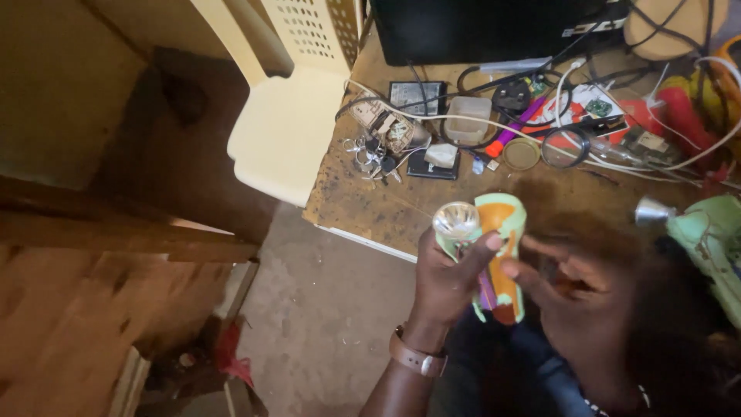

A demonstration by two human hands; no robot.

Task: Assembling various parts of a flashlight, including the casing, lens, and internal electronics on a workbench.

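Observation:
My left hand point(446, 282) grips a green and orange torch point(494, 232) by its body, with the silver reflector head point(456, 218) turned up toward the camera. My right hand point(567, 289) is blurred and touches the torch's right side with its fingertips. A brown strap point(417, 357) sits on my left wrist. A second green torch point(706, 235) with a silver head lies on the table at the right, apart from both hands.
A worn wooden table point(363, 205) carries cables, several keys point(372, 154), small circuit boards, a clear plastic box point(468, 121), a round lens point(565, 148) and a dark screen point(494, 27). A cream plastic chair point(285, 123) stands left of it. Timber planks point(116, 232) lie lower left.

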